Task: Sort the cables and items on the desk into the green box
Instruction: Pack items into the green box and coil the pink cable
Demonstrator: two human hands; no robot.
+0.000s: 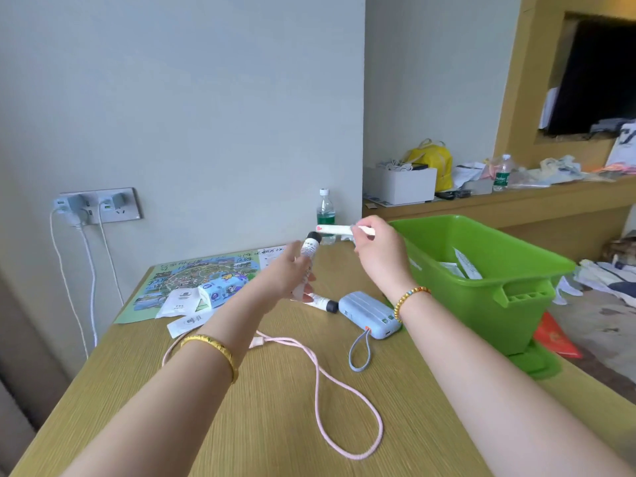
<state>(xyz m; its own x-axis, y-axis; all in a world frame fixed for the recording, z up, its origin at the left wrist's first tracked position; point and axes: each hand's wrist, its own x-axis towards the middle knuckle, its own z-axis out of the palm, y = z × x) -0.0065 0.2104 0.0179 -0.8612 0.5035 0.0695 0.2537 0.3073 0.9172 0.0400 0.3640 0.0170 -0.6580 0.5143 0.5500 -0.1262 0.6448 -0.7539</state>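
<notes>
Gripping a black-capped white tube [307, 256] upright, the left hand [287, 273] is hovering above the desk [275, 407], its fingers [307, 274] curling round the tube's lower half. Beside it, the right hand [377, 249] is pinching a slim white stick [339, 229] level, just left of the green box [488, 270], which is sitting at the desk's right edge with packets inside. Below the left fingers a second tube [321, 301] is lying next to a blue power bank [370, 313]. Nearer the person, a pink cable [320, 383] is looping across the desk.
</notes>
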